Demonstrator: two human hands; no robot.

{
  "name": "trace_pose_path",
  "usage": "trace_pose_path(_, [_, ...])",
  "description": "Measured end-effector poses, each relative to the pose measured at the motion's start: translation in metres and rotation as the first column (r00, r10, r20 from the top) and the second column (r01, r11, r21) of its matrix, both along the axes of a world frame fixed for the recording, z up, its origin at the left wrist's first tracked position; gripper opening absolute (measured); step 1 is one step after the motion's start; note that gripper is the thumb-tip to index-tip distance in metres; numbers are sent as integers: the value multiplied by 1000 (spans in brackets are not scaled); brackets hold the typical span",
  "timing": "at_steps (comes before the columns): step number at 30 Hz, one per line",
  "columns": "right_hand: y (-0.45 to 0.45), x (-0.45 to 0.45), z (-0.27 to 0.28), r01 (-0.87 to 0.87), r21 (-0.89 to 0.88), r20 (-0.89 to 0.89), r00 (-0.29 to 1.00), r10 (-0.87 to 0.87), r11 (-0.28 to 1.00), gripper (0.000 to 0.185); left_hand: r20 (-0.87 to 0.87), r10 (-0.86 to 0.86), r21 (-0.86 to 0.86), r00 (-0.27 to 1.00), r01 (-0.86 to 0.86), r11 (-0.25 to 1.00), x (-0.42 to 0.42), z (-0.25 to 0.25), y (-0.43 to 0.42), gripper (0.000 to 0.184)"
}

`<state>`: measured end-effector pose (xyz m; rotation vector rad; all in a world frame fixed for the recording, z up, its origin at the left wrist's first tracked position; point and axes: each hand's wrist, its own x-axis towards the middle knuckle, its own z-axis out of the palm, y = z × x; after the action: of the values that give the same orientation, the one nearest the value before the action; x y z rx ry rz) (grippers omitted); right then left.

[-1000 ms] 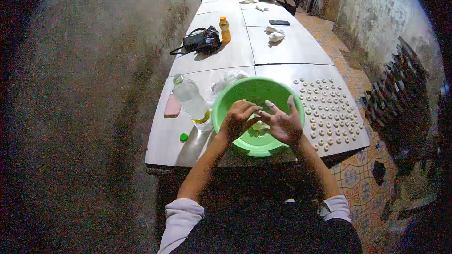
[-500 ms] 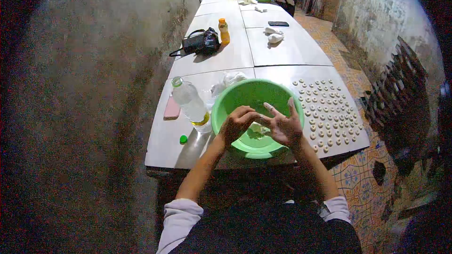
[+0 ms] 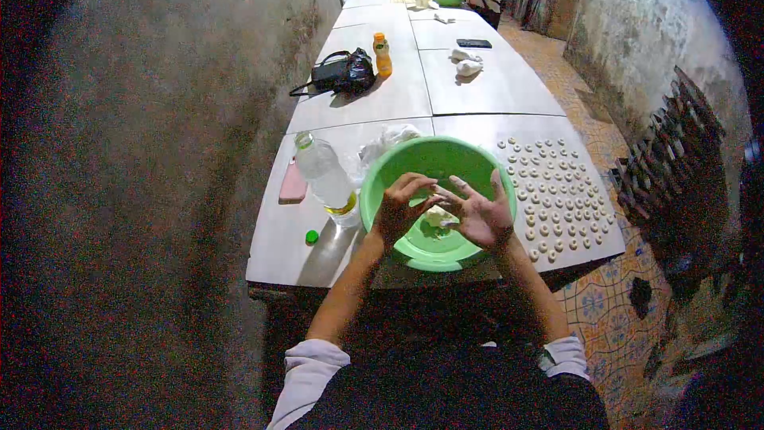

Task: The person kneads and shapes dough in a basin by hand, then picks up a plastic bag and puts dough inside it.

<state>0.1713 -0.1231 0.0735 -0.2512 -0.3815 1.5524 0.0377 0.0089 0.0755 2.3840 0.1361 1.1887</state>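
Over a green plastic basin (image 3: 438, 263), my two hands meet. My left hand (image 3: 400, 211) has curled fingers, with thumb and fingertips pinched close to the fingers of my right hand; whatever lies between them is too small to make out. My right hand (image 3: 484, 219) is open, palm up and fingers spread, with a whitish coating on the fingers. Beneath the hands, a pale lump of dough (image 3: 438, 216) rests in the basin, partly hidden by them. Several small ring-shaped dough pieces (image 3: 561, 199) lie in rows on the table right of the basin.
Left of the basin stand a clear bottle (image 3: 322, 175), a green cap (image 3: 312, 236) and a pink phone (image 3: 292, 184). Farther along the table (image 3: 485, 95) are a black bag (image 3: 344, 73), an orange bottle (image 3: 383, 57) and a dark phone (image 3: 474, 44). Two people work at the far end.
My left fingers have shifted slightly and bent more beside my right fingers. My right hand remains spread over the basin. The view has moved a little.
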Motion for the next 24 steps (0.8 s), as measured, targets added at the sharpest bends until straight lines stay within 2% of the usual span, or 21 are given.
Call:
trace_pose_path(1, [0, 1, -1, 10, -9, 20, 1000, -10, 1000, 86, -19, -22, -52, 1000, 21, 998, 0, -2, 0, 25])
trace_pose_path(5, [-3, -3, 3, 26, -57, -14, 1000, -27, 998, 85, -37, -39, -26, 999, 38, 999, 1, -11, 6, 20])
trace_pose_path(8, [-2, 1, -3, 11, -18, 5, 1000, -11, 1000, 85, -21, -56, -23, 998, 55, 998, 1, -11, 6, 14])
trace_pose_path(10, [-2, 2, -4, 13, -19, 4, 1000, -13, 1000, 85, 44, -99, -142, 994, 104, 984, -1, -7, 1, 13])
trace_pose_path(11, [-3, 1, -2, 13, -20, 4, 1000, -13, 1000, 85, 43, -99, -143, 994, 104, 984, -1, -9, 2, 13])
trace_pose_path(13, [-6, -3, 4, 94, -30, 32, 995, -93, 995, 82, 15, 50, -175, 999, -46, 984, -1, -13, 6, 19])
trace_pose_path(14, [-4, -1, 0, 94, -29, 31, 995, -93, 995, 82, 14, 50, -174, 999, -47, 984, -3, -11, 5, 19])
trace_pose_path(16, [2, 4, -8, 192, -81, 279, 946, -163, 978, 67, -35, 24, -144, 999, -29, 989, -6, -7, 5, 27])
trace_pose_path(17, [0, 5, -7, 190, -72, 366, 918, -151, 979, 53, -35, 24, -143, 999, -29, 989, -5, -5, 4, 27])
trace_pose_path(18, [1, 5, -5, 191, -70, 366, 918, -152, 979, 53, -34, 23, -120, 999, -27, 992, -4, -3, 4, 31])
trace_pose_path(20, [3, 1, 0, 184, -28, 689, 716, -114, 982, 43, -33, 19, -96, 999, -23, 995, -2, -4, 5, 36])
trace_pose_path(22, [5, 0, 1, 195, -19, 710, 693, -124, 981, 37, -69, -11, -122, 998, 3, 993, -1, -7, 8, 39])
trace_pose_path(24, [7, 3, -1, 188, 49, 865, 483, -136, 981, 34, -96, -28, -119, 995, 16, 993, -3, -5, 9, 41])
